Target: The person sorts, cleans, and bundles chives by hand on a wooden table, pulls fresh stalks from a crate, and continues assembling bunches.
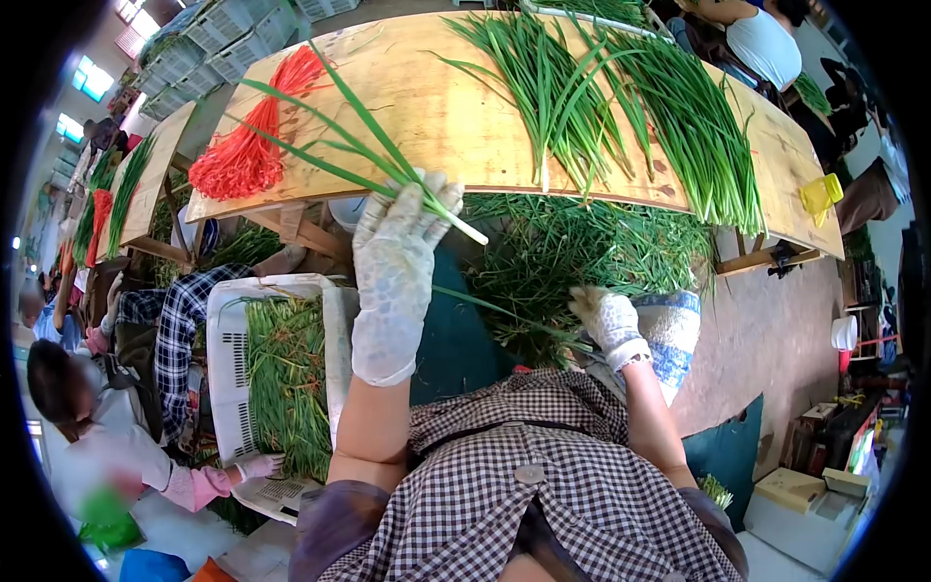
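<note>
My left hand (405,218), in a whitish glove, is raised over the near edge of the wooden table (398,116). Its fingers are closed on a few long green stalks (388,155), white ends pointing right. My right hand (606,320), gloved too, is lower, near my lap, beside a heap of loose greens (582,252); its fingertips are curled and whether they hold anything is unclear. A thin leaf runs just left of it. Bunches of green stalks (679,116) lie on the table, and red ties (254,145) are piled at its left.
A white crate (228,378) of greens stands at my left, with a co-worker's gloved hand (260,467) at it. A yellow object (820,197) sits at the table's right end. Stacked crates (218,34) stand behind. Another person (761,48) is at the back right.
</note>
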Demonstrator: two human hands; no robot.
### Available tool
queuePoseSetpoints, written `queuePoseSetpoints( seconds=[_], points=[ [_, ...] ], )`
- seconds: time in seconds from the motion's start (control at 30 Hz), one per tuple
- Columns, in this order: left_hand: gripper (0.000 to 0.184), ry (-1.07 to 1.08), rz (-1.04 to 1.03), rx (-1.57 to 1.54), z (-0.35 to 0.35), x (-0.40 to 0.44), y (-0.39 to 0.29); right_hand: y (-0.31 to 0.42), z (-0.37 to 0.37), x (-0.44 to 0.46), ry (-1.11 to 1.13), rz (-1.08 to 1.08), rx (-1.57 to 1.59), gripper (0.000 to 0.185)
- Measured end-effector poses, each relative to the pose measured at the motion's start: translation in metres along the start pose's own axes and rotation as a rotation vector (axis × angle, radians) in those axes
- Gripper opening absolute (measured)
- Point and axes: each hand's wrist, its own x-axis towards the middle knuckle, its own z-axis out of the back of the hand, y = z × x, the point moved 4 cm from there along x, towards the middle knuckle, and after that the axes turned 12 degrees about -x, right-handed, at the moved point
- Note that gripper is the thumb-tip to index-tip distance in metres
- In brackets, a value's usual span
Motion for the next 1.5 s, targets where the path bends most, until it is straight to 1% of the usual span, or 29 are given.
queuePoseSetpoints(
  seconds=[0.07, 0.1, 0.13, 0.2, 0.27, 0.3, 0.33, 0.4, 0.43, 0.47, 0.53, 0.6, 0.63, 0.67, 0.7, 0.73, 0.77, 0.8, 0.83, 0.87, 0.93, 1.0, 1.07, 1.13, 1.17, 1.23, 1.3, 1.47, 1.5],
  points=[
    [0.024, -0.026, 0.053, 0.035, 0.010, -0.003, 0.019, 0.031, 0.011, 0.000, 0.017, 0.081, 0.636, 0.026],
    [0.024, -0.073, 0.099, 0.120, 0.012, -0.005, 0.028, 0.048, 0.018, 0.001, 0.049, 0.109, 0.876, 0.025],
    [0.025, -0.072, 0.092, 0.092, 0.022, -0.004, 0.035, 0.063, 0.024, 0.004, 0.083, 0.139, 1.114, 0.024],
    [0.027, -0.070, 0.059, 0.157, 0.026, -0.004, 0.040, 0.091, 0.036, 0.012, 0.045, 0.208, 1.165, 0.025],
    [0.028, -0.063, 0.037, 0.212, 0.027, -0.004, 0.044, 0.113, 0.042, 0.020, -0.069, 0.339, 0.987, 0.030],
    [0.029, -0.052, 0.016, 0.266, 0.029, -0.004, 0.044, 0.122, 0.038, 0.026, -0.080, 0.313, 1.096, 0.030],
    [0.029, -0.065, 0.019, 0.271, 0.032, -0.003, 0.044, 0.126, 0.039, 0.032, -0.051, 0.284, 0.970, 0.026],
    [0.032, -0.028, 0.142, 0.216, 0.038, 0.005, 0.049, 0.131, 0.031, 0.045, 0.056, 0.220, 1.047, 0.020],
    [0.034, 0.008, 0.179, 0.206, 0.040, 0.009, 0.045, 0.132, 0.035, 0.051, 0.141, 0.259, 1.069, 0.020],
    [0.033, 0.039, 0.125, 0.271, 0.037, 0.012, 0.039, 0.127, 0.023, 0.059, 0.248, 0.199, 1.257, 0.018],
    [0.031, -0.047, -0.059, 0.297, 0.041, 0.026, 0.018, 0.106, -0.001, 0.083, 0.219, 0.155, 1.250, 0.016],
    [0.028, -0.009, -0.170, 0.298, 0.053, 0.039, -0.005, 0.059, -0.062, 0.113, 0.274, 0.022, 0.960, 0.018],
    [0.026, 0.124, -0.192, 0.232, 0.070, 0.048, -0.009, 0.026, -0.106, 0.126, 0.376, -0.070, 0.835, 0.030],
    [0.023, 0.142, -0.216, 0.291, 0.072, 0.053, -0.008, 0.009, -0.121, 0.133, 0.469, -0.049, 0.114, 0.043],
    [0.023, 0.047, -0.304, 0.457, 0.082, 0.059, -0.004, -0.002, -0.146, 0.134, 0.304, 0.085, -0.236, 0.048],
    [0.023, -0.050, -0.391, 0.624, 0.091, 0.063, 0.002, -0.016, -0.183, 0.135, 0.356, 0.028, -0.313, 0.039],
    [0.025, -0.153, -0.412, 0.718, 0.098, 0.063, 0.007, -0.018, -0.206, 0.133, 0.471, 0.116, -0.463, 0.034],
    [0.026, -0.254, -0.434, 0.811, 0.106, 0.065, 0.011, -0.021, -0.229, 0.129, 0.405, 0.227, -0.501, 0.027],
    [0.031, -0.249, -0.609, 0.864, 0.121, 0.068, 0.016, -0.026, -0.266, 0.127, 0.439, 0.284, -0.542, 0.025],
    [0.033, -0.322, -0.548, 1.003, 0.135, 0.066, 0.011, -0.020, -0.283, 0.122, 0.585, 0.296, -0.555, 0.024],
    [0.033, -0.339, -0.753, 0.913, 0.134, 0.068, 0.004, -0.002, -0.302, 0.109, 0.827, 0.401, -0.454, 0.026],
    [0.032, -0.475, -0.696, 0.850, 0.138, 0.064, 0.002, 0.006, -0.320, 0.104, 0.928, 0.445, -0.438, 0.026],
    [0.031, -0.586, -0.614, 0.716, 0.131, 0.063, 0.003, 0.002, -0.338, 0.111, 0.918, 0.424, -0.479, 0.026],
    [0.035, -0.552, -0.520, 0.610, 0.148, 0.055, 0.000, -0.009, -0.352, 0.126, 0.875, 0.384, -0.518, 0.026],
    [0.034, -0.480, -0.493, 0.674, 0.152, 0.049, -0.001, -0.020, -0.361, 0.132, 0.851, 0.354, -0.555, 0.026],
    [0.041, -0.329, -0.449, 0.795, 0.159, 0.036, -0.003, -0.041, -0.372, 0.148, 0.806, 0.298, -0.591, 0.026],
    [0.034, -0.392, -0.525, 0.731, 0.153, 0.039, 0.005, -0.067, -0.376, 0.161, 0.774, 0.236, -0.622, 0.026],
    [0.040, -0.495, -0.583, 0.702, 0.153, 0.031, 0.007, -0.135, -0.325, 0.180, 0.727, 0.059, -0.638, 0.027],
    [0.049, -0.351, -0.653, 1.303, 0.148, 0.030, -0.003, -0.146, -0.303, 0.180, 0.713, 0.020, -0.627, 0.027]
  ],
)
